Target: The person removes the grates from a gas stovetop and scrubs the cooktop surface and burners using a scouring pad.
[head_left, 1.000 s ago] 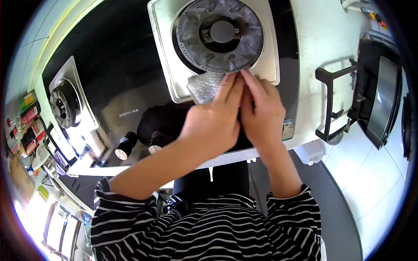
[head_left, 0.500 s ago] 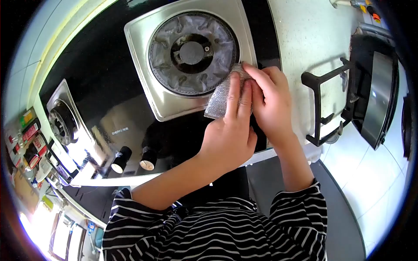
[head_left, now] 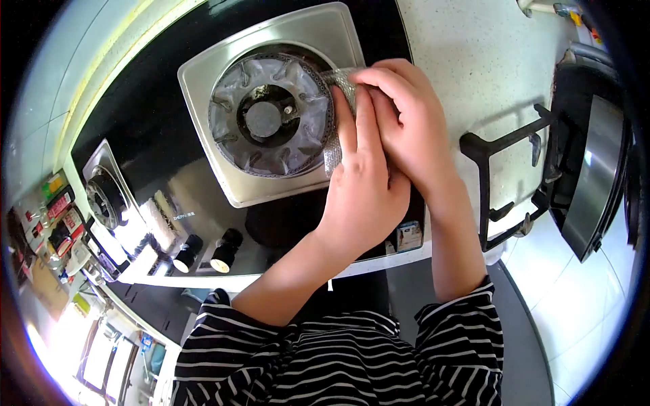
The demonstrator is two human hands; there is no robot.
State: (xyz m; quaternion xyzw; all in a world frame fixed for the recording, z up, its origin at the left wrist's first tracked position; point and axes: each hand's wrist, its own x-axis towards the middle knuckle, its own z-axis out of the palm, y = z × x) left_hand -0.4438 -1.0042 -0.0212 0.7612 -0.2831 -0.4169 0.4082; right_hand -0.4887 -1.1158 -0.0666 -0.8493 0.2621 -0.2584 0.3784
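Observation:
A silver mesh cloth (head_left: 344, 81) lies along the right edge of the grey burner ring (head_left: 230, 88) on the gas stove. My left hand (head_left: 365, 193) presses the cloth to the ring's side with two straight fingers; its other fingers are curled, partly hidden. My right hand (head_left: 409, 111) pinches the cloth's upper end, close against the left hand. The ring sits off-centre on the square steel tray (head_left: 233, 193), with a dark gap showing along its upper edge. Whether it is lifted or only shifted I cannot tell.
A black pan support (head_left: 484, 183) stands on the pale counter (head_left: 460, 47) at right, beside a dark appliance with a steel panel (head_left: 596, 169). Two knobs (head_left: 227, 250) lie along the stove's front. A second burner (head_left: 105, 196) is at left.
Both hands have moved the cloth upward along the ring's right side. The ring has shifted off-centre in its tray. The view has turned slightly, uncovering a sticker at the stove's front right.

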